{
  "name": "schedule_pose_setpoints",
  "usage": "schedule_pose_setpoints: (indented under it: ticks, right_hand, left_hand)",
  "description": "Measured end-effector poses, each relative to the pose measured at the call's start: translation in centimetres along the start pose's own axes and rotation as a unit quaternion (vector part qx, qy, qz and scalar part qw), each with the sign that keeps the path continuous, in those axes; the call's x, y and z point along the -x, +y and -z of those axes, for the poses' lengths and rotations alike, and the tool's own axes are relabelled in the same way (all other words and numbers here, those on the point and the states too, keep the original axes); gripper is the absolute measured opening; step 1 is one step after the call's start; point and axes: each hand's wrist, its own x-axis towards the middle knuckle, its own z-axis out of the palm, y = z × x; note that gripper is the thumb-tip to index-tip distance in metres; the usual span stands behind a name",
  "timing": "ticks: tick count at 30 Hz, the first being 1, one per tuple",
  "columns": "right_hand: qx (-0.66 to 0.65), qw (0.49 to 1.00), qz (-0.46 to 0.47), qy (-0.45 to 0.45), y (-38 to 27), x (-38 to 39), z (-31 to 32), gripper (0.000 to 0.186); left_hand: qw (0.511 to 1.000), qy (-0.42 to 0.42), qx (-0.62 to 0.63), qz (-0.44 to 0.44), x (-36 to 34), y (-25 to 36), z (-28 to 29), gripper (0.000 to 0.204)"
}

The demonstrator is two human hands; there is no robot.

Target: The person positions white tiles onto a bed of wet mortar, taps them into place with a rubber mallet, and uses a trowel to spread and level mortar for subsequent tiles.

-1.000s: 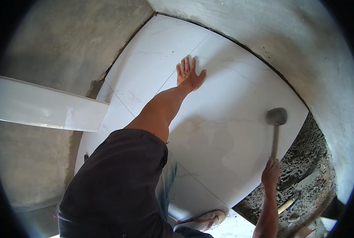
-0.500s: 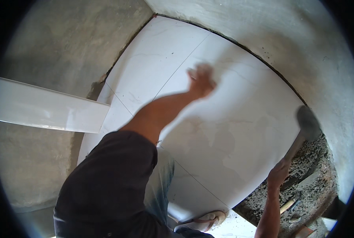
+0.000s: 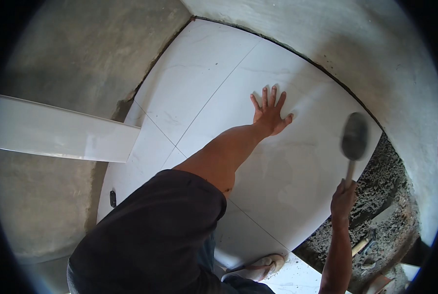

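Observation:
My left hand (image 3: 269,115) lies flat with fingers spread on a large white marbled floor tile (image 3: 297,161). A rubber mallet (image 3: 354,137) with a dark head and a light handle is in my right hand (image 3: 343,201), whose fingers wrap round the handle's lower end. The mallet head is over the tile's right part, slightly blurred; whether it touches the tile I cannot tell. Grey crumbly mortar (image 3: 383,181) lies beyond the tile's right edge, next to my right forearm.
A tool with a yellowish handle (image 3: 360,246) lies on the mortar at lower right. A long pale panel (image 3: 62,130) juts in from the left wall (image 3: 96,54). A small dark object (image 3: 113,198) rests on the left tiles. A sandalled foot (image 3: 258,268) is at the bottom.
My left hand, blurred before, has moved slightly right and down and now lies flat on the tile. The mallet has swung left, from the mortar's edge to over the tile.

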Motion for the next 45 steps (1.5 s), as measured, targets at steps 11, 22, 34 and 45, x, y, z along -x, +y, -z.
schedule_pose_setpoints:
  ticks: [11,22,34,45]
  right_hand:
    - [0.029,0.996,-0.069,-0.05,-2.3,-1.1,2.2,0.032]
    - [0.07,0.987,-0.068,-0.126,2.4,-1.4,0.3,0.041]
    - [0.062,0.997,-0.005,-0.05,3.0,-1.9,0.5,0.046]
    - [0.006,0.999,-0.024,-0.034,0.9,-2.1,-0.3,0.044]
  left_hand:
    - [1.0,0.014,-0.01,-0.018,0.1,-0.3,-0.2,0.076]
    - [0.999,0.044,0.002,-0.027,-0.6,0.2,0.2,0.076]
    - [0.998,0.054,0.013,-0.035,-0.6,-0.4,0.2,0.075]
    - [0.997,0.052,0.013,-0.054,-7.2,-3.0,0.2,0.083]
